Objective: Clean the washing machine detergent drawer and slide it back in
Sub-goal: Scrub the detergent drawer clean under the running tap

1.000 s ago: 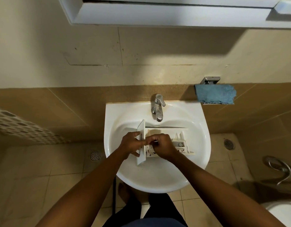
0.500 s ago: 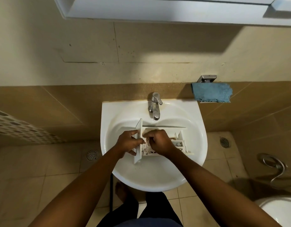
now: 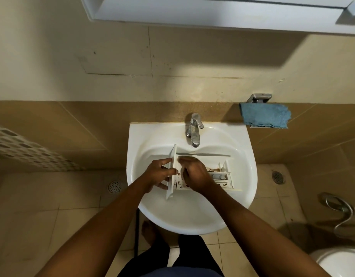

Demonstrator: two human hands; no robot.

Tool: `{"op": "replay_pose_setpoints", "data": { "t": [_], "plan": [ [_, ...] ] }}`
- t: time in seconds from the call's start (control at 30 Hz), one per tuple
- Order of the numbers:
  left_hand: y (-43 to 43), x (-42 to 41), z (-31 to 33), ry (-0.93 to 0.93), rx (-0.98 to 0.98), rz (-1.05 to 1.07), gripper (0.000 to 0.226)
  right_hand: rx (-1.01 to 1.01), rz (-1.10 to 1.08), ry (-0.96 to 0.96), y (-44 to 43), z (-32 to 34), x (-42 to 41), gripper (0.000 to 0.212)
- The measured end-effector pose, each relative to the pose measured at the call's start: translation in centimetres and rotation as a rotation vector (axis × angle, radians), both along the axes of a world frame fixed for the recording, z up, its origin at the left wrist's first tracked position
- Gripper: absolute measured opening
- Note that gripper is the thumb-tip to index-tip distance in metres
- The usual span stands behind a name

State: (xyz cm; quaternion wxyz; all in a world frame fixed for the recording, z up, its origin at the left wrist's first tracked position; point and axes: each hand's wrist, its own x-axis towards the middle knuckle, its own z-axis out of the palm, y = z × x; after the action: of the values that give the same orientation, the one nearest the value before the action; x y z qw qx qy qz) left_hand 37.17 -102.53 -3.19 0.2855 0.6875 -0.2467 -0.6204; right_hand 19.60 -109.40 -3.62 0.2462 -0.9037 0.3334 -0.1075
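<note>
Cream wall up top, brown tile band below. White cabinet edge overhead casts a shadow. Wall-mounted white basin, chrome tap. Blue cloth hangs on a metal holder. Beige floor tiles, two drains. Toilet and hose bottom right.

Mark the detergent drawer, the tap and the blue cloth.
detergent drawer (image 3: 219,176), head view, on its stained rear compartments.
tap (image 3: 194,132), head view, on the middle of its spout.
blue cloth (image 3: 264,115), head view, on the centre of the cloth.
</note>
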Motion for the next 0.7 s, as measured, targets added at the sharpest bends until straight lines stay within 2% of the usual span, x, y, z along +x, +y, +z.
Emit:
{"op": "replay_pose_setpoints", "data": {
  "t": [0.2, 0.4, 0.57, 0.63, 0.7],
  "plan": [
    [-0.1, -0.4, -0.1, -0.027, -0.026, -0.036, 0.069, 0.001, 0.008, 0.0, 2.2, 0.2, -2.7, 0.031],
    [-0.3, 0.0, 0.0, 0.008, -0.008, -0.016, 0.066, 0.034, -0.053, 0.016, -0.9, 0.1, 0.4, 0.03],
    [-0.2, 0.4, -0.3, 0.023, 0.004, -0.016, 0.066, -0.026, 0.077, 0.004, 2.1, 0.6, -1.4, 0.028],
    [-0.1, 0.3, -0.2, 0.024, 0.003, -0.017, 0.066, -0.017, 0.076, 0.01, 1.3, 0.6, -1.2, 0.036],
    [-0.2, 0.3, -0.1, 0.023, 0.004, -0.015, 0.065, -0.013, 0.069, 0.03, -0.1, 0.5, -0.4, 0.03]
  ]
}}
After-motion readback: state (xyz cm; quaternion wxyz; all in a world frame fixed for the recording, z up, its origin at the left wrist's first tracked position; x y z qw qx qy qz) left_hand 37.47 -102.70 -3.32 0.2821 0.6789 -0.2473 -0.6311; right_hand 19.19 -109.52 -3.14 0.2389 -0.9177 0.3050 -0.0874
